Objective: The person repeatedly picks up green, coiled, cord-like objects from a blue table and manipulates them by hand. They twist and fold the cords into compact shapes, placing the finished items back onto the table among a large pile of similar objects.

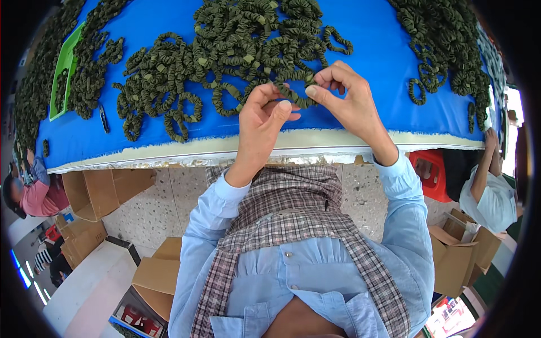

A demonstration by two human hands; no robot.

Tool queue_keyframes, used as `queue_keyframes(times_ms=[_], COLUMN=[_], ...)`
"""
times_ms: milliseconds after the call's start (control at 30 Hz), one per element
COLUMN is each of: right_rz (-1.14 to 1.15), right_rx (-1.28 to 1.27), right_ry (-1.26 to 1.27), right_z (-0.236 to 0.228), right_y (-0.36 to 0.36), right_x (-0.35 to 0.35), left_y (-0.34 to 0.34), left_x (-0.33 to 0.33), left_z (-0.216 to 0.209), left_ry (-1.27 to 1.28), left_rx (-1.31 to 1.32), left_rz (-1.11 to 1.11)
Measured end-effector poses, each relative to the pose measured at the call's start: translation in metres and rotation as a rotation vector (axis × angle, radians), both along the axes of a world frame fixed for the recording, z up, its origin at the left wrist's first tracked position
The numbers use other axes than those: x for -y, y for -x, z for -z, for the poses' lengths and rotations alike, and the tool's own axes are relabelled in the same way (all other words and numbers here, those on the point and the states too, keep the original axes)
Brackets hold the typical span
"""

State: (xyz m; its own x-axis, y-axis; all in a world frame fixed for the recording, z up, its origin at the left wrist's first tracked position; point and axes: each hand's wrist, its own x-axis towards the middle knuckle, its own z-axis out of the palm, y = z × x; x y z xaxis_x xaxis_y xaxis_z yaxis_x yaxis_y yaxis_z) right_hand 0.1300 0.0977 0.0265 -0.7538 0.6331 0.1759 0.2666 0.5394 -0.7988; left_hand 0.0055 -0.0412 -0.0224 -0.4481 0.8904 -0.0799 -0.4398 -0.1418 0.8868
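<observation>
A dark green ruched scrunchie (303,102) is stretched as a loop between my two hands, just above the near edge of the pile. My right hand (352,100) pinches its right side between thumb and forefinger. At its left side my left hand (262,115) is closed, thumb toward the fingers, with the fingertips partly hiding the grip. Right behind the hands lies a big heap of similar scrunchies (236,48), some with a lighter green patch. Single scrunchies, such as a loose one (190,107), lie toward the near edge.
The blue table cover (360,34) ends in a frayed near edge. More scrunchie heaps lie left and right (451,42), beside a bright green tray (67,48) and a small dark tool (103,119). Cardboard boxes (93,194) and a red stool (434,177) stand below. Other people sit at both sides.
</observation>
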Motion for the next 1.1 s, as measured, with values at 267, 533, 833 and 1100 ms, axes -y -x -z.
queue_keyframes(times_ms=[267,533,833,1100], right_rz=[-0.041,-0.056,-0.034,-0.034], right_rx=[0.003,-0.187,-0.235,-0.226], right_ry=[0.186,0.819,0.983,0.986], right_z=[0.004,0.019,0.025,0.026], right_y=[-0.012,-0.016,-0.016,-0.014], right_x=[0.027,0.031,0.030,0.031], left_y=[0.004,0.002,0.002,0.006], left_x=[0.008,0.015,0.015,0.014], left_z=[-0.010,-0.005,-0.002,-0.001], left_ry=[0.001,0.005,-0.012,0.038], left_rx=[-0.026,0.202,0.300,0.291], left_rz=[-0.020,0.009,0.040,0.075])
